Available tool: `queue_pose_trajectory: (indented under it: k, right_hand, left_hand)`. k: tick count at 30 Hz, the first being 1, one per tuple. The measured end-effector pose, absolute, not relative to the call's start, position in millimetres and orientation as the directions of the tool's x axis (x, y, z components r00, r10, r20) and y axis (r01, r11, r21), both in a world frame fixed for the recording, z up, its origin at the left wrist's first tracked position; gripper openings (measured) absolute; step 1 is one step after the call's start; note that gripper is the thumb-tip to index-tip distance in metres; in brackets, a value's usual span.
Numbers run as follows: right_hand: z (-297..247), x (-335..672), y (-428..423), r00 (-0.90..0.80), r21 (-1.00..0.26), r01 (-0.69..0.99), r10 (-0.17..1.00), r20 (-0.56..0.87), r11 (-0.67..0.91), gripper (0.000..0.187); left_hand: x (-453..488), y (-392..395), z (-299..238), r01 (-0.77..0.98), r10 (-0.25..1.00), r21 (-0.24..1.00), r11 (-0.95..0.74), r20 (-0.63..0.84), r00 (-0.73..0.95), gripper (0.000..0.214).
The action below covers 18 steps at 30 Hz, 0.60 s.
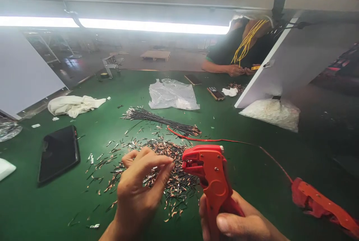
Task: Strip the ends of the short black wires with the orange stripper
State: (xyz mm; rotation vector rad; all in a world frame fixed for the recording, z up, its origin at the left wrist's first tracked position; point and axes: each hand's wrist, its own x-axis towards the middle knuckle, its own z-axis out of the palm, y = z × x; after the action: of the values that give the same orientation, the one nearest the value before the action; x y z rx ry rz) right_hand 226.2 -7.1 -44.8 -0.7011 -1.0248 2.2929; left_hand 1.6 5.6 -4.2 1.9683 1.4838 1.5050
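My right hand [238,218] is wrapped round the handle of a red wire stripper [214,173], its jaws turned to the left. Thumb and forefinger of my left hand [146,185] pinch a thin black wire [177,161], whose end reaches the jaws of the stripper. Most of that wire is hidden behind my fingers. Below both hands lies a heap of short black wire scraps [179,192] with copper ends. Just beyond the heap rests a bundle of black wires [162,119], with metal terminals at its left end and bare copper at its right.
A second red tool [322,203] lies at the right, a red cord [224,140] running from it. Around the green table [112,84] are a dark phone [58,155], a white cloth [74,105], a clear plastic bag [172,95] and a filled bag [273,113]. Opposite, a person [235,54] handles yellow wires.
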Motion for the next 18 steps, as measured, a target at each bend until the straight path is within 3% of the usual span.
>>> queue_pose_trajectory:
  k: [11, 18]
  right_hand:
    - [-47.1, 224.6, -5.0, -0.726, -0.825, -0.235, 0.657, -0.202, -0.513, 0.032]
    - [-45.2, 222.4, -6.6, -0.756, -0.763, -0.317, 0.635, -0.155, -0.564, 0.032]
  left_hand:
    - [4.3, 4.3, -7.6, 0.551, 0.798, 0.68, -0.484, 0.601, -0.04, 0.024]
    - [5.2, 8.1, -9.1, 0.529, 0.772, 0.657, -0.537, 0.636, -0.006, 0.02]
